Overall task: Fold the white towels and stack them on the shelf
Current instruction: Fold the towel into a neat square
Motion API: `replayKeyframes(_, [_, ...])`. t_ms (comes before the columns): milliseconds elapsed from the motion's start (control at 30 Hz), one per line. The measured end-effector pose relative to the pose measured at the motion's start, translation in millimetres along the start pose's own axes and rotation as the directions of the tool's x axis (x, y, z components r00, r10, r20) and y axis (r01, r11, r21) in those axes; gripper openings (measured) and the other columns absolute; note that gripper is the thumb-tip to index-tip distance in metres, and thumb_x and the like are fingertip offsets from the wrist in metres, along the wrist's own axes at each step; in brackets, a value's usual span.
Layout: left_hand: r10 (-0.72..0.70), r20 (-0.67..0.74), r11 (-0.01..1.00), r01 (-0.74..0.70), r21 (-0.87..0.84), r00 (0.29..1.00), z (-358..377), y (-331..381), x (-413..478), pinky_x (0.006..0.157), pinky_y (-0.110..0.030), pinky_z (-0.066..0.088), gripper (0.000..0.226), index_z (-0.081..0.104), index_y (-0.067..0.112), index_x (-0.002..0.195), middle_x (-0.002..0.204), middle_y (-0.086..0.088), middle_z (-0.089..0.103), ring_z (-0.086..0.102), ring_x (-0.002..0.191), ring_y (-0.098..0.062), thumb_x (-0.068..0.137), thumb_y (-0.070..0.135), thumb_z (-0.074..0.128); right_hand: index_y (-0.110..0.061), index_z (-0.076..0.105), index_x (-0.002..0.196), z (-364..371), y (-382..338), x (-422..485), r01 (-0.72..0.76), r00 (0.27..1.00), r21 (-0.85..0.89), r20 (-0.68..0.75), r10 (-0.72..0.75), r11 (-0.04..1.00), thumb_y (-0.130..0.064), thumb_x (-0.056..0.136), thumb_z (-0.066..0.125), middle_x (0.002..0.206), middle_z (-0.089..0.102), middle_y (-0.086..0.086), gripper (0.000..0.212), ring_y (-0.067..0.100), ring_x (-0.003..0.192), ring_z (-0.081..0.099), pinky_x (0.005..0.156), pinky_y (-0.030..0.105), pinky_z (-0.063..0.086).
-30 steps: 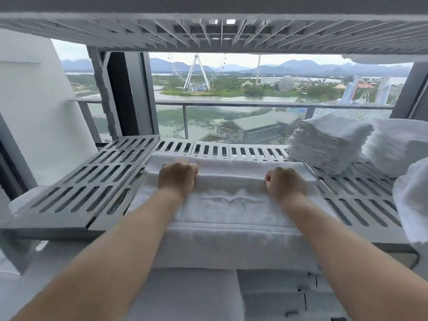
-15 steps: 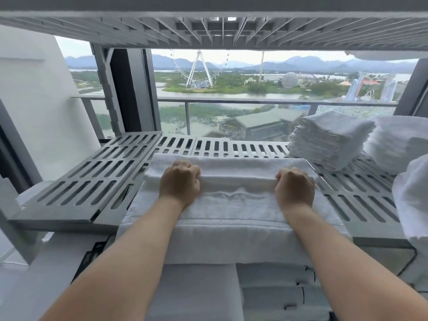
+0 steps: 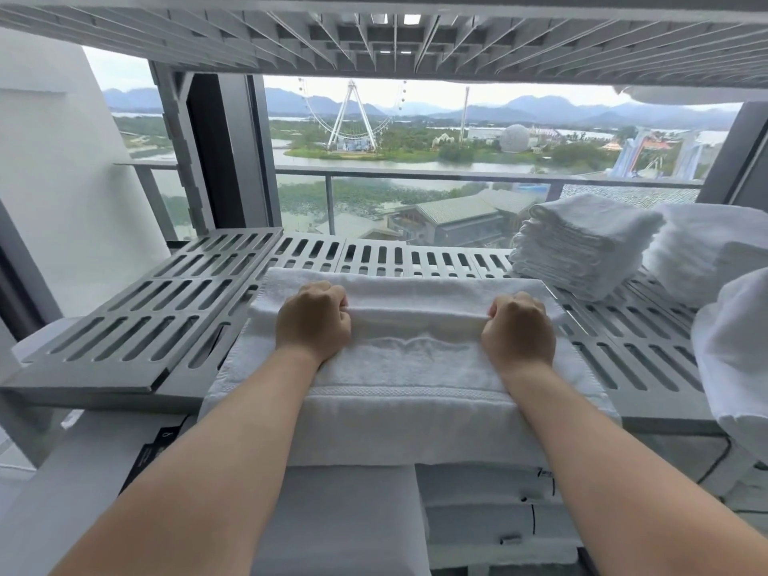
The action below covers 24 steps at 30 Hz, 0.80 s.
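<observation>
A white towel point(image 3: 415, 392) lies across the grey slotted shelf point(image 3: 137, 326), its near part hanging over the front edge. A raised fold runs across the towel's middle. My left hand point(image 3: 313, 326) grips that fold on the left, fingers curled into the cloth. On the right, my right hand point(image 3: 518, 330) grips the same fold. A stack of folded white towels point(image 3: 582, 243) stands on the shelf at the back right.
More white towels point(image 3: 706, 251) sit right of the stack, and a loose white bundle point(image 3: 735, 351) lies at the right edge. Another slotted shelf point(image 3: 374, 31) hangs close overhead. Folded white linen point(image 3: 490, 513) fills the level below. A window and railing lie behind.
Both hands have drawn the fold of the towel slightly toward me, and the towel's near part hangs a little lower over the shelf front. My grip is unchanged.
</observation>
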<state>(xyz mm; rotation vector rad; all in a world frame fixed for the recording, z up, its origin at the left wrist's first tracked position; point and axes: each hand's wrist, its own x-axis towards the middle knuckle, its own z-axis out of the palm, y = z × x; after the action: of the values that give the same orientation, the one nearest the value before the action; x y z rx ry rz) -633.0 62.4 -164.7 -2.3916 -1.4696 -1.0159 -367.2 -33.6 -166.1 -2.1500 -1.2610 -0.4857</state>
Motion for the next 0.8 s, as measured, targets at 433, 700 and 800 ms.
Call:
replayKeyframes(433, [0.045,0.023,0.996,-0.047,0.078,0.999,-3,0,8,0.055,-0.026,0.038,0.029,0.044,0.017,0.056,0.073,0.0,0.054,0.054,0.07,-0.022,0.084,0.013,0.048,-0.011,0.074,0.082,-2,2,14,0.052,0.996,-0.252,0.089,-0.031,0.966,-0.017,0.076,0.052,0.083,0.069,0.012,0.024,0.03,0.085,0.059,0.081,0.034,0.046])
replayKeyframes(700, [0.154,0.301,0.988,-0.148,-0.042,0.941,34,49,78,0.099,-0.039,0.045,0.033,0.07,0.022,0.117,0.124,-0.004,0.067,0.058,0.117,-0.025,0.096,0.029,0.045,-0.019,0.074,0.1,32,-57,80,0.33,0.893,0.231,0.237,-0.382,0.915,-0.005,0.084,0.047,0.107,0.069,0.01,0.034,0.029,0.106,0.061,0.09,0.036,0.05])
replayKeyframes(800, [0.037,0.573,0.991,-0.104,0.084,0.818,60,40,78,0.124,-0.047,0.014,0.06,0.036,0.031,0.155,0.164,-0.002,0.031,0.025,0.152,-0.023,0.101,0.056,0.029,-0.025,0.051,0.141,65,-64,78,0.363,0.768,0.279,0.45,-0.455,0.889,-0.032,0.101,0.04,0.145,0.052,0.007,0.042,0.026,0.135,0.044,0.114,0.038,0.033])
